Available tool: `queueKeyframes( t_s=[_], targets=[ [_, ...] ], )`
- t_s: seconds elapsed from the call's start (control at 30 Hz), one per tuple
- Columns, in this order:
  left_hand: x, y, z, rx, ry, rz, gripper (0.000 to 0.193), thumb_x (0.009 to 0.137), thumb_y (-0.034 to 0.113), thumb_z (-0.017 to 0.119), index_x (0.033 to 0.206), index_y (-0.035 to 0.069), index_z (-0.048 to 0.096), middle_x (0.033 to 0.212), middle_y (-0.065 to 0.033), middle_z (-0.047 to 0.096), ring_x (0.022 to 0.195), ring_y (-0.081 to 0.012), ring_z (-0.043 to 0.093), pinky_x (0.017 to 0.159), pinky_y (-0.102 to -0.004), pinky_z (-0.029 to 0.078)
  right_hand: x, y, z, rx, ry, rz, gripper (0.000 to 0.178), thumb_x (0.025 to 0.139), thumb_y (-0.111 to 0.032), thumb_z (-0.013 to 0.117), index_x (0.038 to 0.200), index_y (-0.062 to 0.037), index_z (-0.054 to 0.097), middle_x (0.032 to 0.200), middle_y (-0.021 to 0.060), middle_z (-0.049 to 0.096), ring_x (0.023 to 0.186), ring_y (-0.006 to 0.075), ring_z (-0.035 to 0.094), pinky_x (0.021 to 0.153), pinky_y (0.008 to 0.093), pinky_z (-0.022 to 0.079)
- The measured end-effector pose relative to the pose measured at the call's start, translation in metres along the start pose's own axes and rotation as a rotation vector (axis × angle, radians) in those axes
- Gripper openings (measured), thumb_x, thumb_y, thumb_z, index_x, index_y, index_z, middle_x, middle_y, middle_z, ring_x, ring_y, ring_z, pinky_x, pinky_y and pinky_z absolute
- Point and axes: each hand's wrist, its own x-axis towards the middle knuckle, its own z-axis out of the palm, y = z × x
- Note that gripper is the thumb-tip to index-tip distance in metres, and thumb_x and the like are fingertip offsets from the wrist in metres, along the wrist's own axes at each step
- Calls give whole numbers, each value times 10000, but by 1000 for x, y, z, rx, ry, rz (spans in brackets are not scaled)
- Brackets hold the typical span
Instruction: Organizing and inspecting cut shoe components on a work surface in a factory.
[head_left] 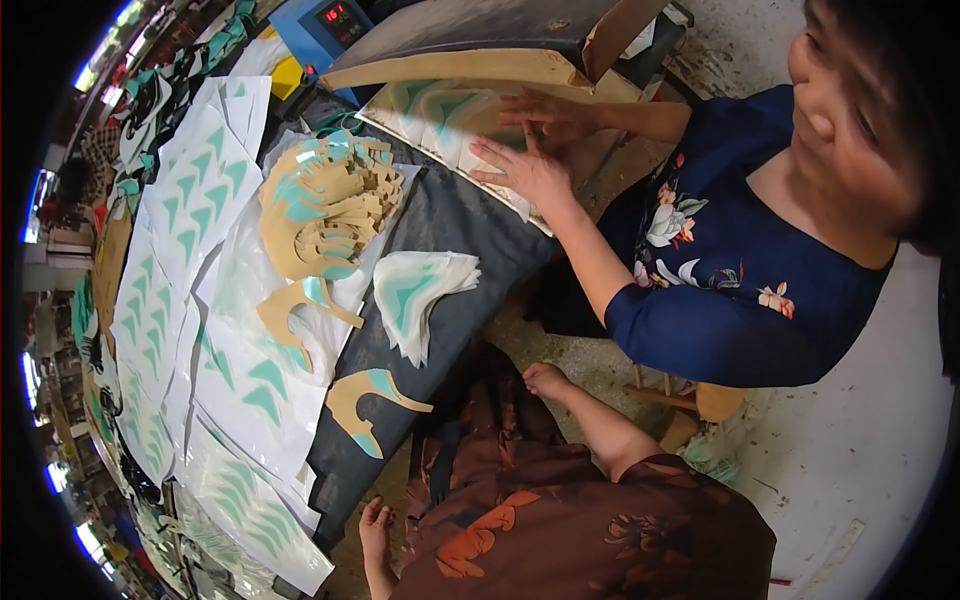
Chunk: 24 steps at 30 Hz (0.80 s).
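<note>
My left hand (375,532) hangs beside the table edge, fingers loosely curled and apart, with nothing visible in it. My right hand (546,381) is held in front of my body in a loose fist; nothing shows in it. Nearest to my hands on the dark tabletop lies a tan curved cutout (352,405) with turquoise patches at its ends. Just beyond it are a similar tan cutout (275,318) and a stack of thin translucent sheets with turquoise curved shapes (415,290). A large pile of tan cutouts (320,205) sits farther back.
On the right, a co-worker in navy floral clothing (730,250) spreads both hands (535,170) over turquoise-marked sheets (425,105) under a raised dark lid (480,40). A blue control box (325,30) with a red display stands behind. White sheets with turquoise shapes (200,190) cover the left side.
</note>
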Motion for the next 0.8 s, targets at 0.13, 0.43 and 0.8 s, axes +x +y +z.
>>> queueKeyframes(
  t_s=[0.13, 0.43, 0.8],
  targets=[
    [1, -1, 1, 10, 4, 5, 329, 841, 88, 553, 1161, 27, 505, 918, -20, 578, 738, -99, 538, 642, -228, 422, -1, -5, -1, -14, 2, 20, 81, 785, -64, 556, 863, -43, 562, 715, 27, 573, 617, 117, 541, 573, 241, 453],
    [-3, 2, 10, 15, 9, -5, 338, 838, 78, 549, 1164, 6, 495, 933, -35, 575, 743, -106, 536, 641, -229, 421, -2, -3, 0, 2, -24, 14, 80, 787, -60, 552, 865, -47, 562, 709, 27, 571, 604, 117, 538, 551, 237, 449],
    [-10, -18, 5, -31, 19, -6, 330, 836, 75, 547, 1156, 8, 497, 923, -31, 566, 731, -100, 524, 637, -228, 415, -51, -70, 9, 40, -64, -44, 82, 802, -166, 569, 825, -88, 566, 671, 10, 561, 534, 95, 517, 486, 236, 417]
  ],
)
